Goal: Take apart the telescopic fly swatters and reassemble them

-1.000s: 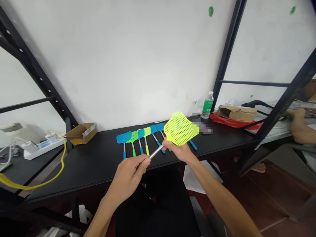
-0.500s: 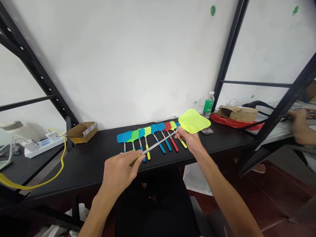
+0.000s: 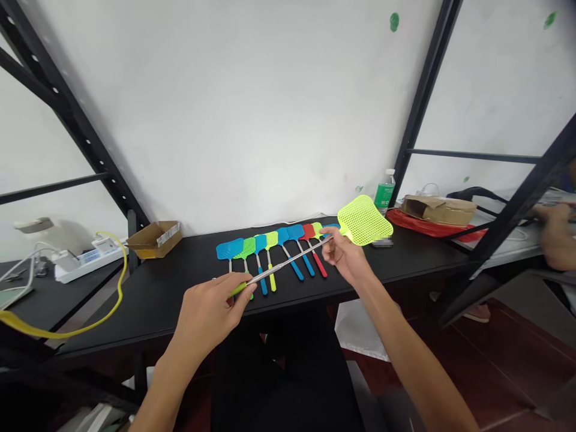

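A yellow-green fly swatter [image 3: 365, 221] with a telescopic metal rod is held in the air above the black table, its mesh head at the right. My left hand [image 3: 216, 303] is closed around its green handle. At the far end of the rod, just below the head, the fingers of my right hand [image 3: 346, 252] grip the neck. Behind and below lies a row of fly swatters in several colours, including a blue one [image 3: 229, 248], a red one [image 3: 320, 266] and a yellow one [image 3: 272, 240]. Their handles point toward me.
An open cardboard box [image 3: 155, 240] stands at the table's left, near a white power strip [image 3: 85, 264] and a yellow cable [image 3: 119, 288]. A green-labelled bottle [image 3: 384, 192] is at the back right. Black metal posts frame both sides. Another person's arm [image 3: 555, 240] shows far right.
My hands have moved farther apart, and more of the swatter's metal rod shows between them. The swatter head has shifted right. The camera view has moved slightly.
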